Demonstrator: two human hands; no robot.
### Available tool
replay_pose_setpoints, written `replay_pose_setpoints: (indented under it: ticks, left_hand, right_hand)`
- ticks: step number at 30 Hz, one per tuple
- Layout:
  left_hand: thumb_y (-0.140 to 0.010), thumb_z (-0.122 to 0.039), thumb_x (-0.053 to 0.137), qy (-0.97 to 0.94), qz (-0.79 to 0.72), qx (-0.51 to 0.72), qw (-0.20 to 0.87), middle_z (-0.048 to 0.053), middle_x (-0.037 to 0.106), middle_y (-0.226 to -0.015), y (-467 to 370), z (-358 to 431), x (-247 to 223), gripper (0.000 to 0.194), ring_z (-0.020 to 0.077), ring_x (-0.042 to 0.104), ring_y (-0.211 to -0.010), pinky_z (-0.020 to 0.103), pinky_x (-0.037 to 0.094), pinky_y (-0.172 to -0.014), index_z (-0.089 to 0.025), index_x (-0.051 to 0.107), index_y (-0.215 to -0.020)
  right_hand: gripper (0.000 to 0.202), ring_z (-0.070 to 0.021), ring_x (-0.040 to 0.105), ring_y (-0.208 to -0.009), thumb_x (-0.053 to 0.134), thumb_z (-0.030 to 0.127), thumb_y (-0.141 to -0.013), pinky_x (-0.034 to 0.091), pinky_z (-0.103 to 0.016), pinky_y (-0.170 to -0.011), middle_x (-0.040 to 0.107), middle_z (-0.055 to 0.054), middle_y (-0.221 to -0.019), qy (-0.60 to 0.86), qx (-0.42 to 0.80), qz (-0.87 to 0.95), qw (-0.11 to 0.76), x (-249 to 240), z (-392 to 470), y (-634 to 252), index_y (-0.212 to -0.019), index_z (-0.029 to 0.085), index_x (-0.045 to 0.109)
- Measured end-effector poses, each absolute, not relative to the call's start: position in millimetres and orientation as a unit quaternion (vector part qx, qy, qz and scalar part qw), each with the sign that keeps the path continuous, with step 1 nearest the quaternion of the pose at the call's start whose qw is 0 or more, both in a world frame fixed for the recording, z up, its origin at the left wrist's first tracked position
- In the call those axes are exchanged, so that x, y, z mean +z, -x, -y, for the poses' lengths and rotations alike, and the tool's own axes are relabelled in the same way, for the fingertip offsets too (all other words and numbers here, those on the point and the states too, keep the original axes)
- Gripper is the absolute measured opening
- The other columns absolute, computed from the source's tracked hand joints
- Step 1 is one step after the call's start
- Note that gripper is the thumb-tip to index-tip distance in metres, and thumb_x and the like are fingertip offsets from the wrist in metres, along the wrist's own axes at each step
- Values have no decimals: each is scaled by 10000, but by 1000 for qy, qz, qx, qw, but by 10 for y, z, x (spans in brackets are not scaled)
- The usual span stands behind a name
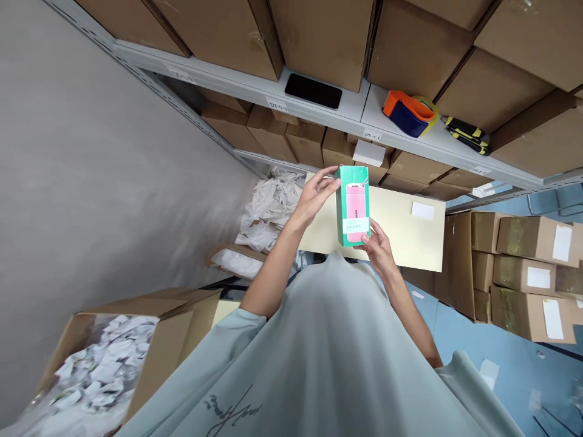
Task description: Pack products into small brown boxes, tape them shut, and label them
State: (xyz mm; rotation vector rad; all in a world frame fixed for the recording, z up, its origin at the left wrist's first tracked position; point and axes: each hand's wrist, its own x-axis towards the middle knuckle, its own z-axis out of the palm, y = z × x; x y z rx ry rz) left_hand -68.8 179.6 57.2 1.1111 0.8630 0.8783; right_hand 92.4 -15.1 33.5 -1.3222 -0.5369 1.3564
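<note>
Upright between both hands is a small green box (340, 209) with a pink tumbler-like item printed on its front. My left hand (316, 193) grips its upper left edge, thumb on the side and fingers behind the top. The lower right corner is pinched by my right hand (378, 246), with the thumb on the front. Beneath the box lies a pale yellow tabletop (401, 233), and a white label or slip (422, 210) rests on its right part.
Ahead, a grey shelf (218, 82) carries cardboard boxes, a black phone (313, 91), an orange and blue tape dispenser (410, 113) and yellow-black cutters (467, 135). Stacked cartons (523, 273) stand right. At left are a carton (182, 331) of paper scraps and a white scrap pile (273, 197).
</note>
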Motion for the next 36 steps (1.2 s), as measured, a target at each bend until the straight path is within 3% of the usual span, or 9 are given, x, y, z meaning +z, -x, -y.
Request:
replay_pose_setpoints:
  ticks: [6, 10, 15, 18, 21, 27, 31, 36]
  left_hand:
    - [-853, -706, 909, -436, -350, 364, 745, 63, 810, -1256, 670, -1864, 485, 687, 276, 783, -1163, 390, 641, -973, -343, 736, -1410]
    - [-758, -703, 961, -384, -314, 348, 796, 50, 816, -1228, 660, -1851, 352, 701, 255, 797, -1038, 347, 648, -843, -322, 755, -1309]
    - [-722, -599, 997, -380, -319, 345, 797, 36, 827, -1165, 719, -1913, 295, 710, 229, 808, -956, 332, 659, -821, -307, 734, -1313]
    - [-701, -563, 1014, -398, -342, 349, 777, 43, 831, -1146, 783, -2006, 315, 743, 253, 825, -981, 369, 682, -858, -304, 736, -1339]
    - [-693, -542, 1028, -424, -365, 354, 749, 69, 832, -1138, 841, -2071, 357, 769, 291, 829, -1052, 434, 701, -917, -281, 738, -1355]
    - [-704, -492, 1039, -448, -411, 381, 697, 101, 825, -1216, 843, -2011, 433, 743, 304, 814, -1118, 453, 718, -932, -258, 757, -1350]
    - [-707, -443, 1042, -483, -421, 402, 654, 111, 804, -1313, 734, -1912, 446, 715, 290, 824, -1089, 425, 710, -963, -231, 782, -1339]
    - [-685, -393, 1065, -511, -445, 409, 611, 105, 779, -1413, 616, -1849, 469, 730, 308, 802, -1180, 380, 693, -994, -246, 795, -1347]
  right_hand:
    - [737, -259, 796, -1014, 883, 654, -829, 742, -406, -794, 822, -67, -1290, 516, 608, 210, 566, 328, 128, -923, -1454, 310, 700]
    - [710, -258, 779, -901, 839, 714, -812, 732, -422, -726, 836, -91, -1195, 478, 645, 170, 572, 245, 131, -858, -1361, 274, 743]
    - [757, -329, 809, -1103, 800, 796, -835, 745, -508, -850, 841, -116, -1247, 479, 663, 193, 541, 243, 106, -913, -1375, 268, 744]
    - [813, -317, 804, -1194, 834, 782, -869, 741, -509, -935, 824, -87, -1341, 523, 634, 245, 514, 287, 65, -1027, -1516, 312, 692]
    - [931, -322, 764, -1317, 840, 796, -884, 703, -525, -1050, 767, -105, -1479, 592, 553, 304, 501, 312, 20, -1093, -1662, 350, 591]
    - [976, -380, 612, -1525, 845, 752, -910, 556, -633, -1247, 614, -159, -1668, 685, 340, 443, 467, 430, -111, -968, -1741, 366, 508]
    - [1107, -422, 558, -1558, 875, 718, -893, 549, -663, -1251, 578, -148, -1687, 704, 273, 504, 420, 505, -324, -826, -1818, 395, 361]
    - [1089, -444, 606, -1486, 827, 662, -928, 598, -660, -1182, 626, -151, -1628, 734, 283, 483, 384, 407, -592, -787, -1839, 382, 301]
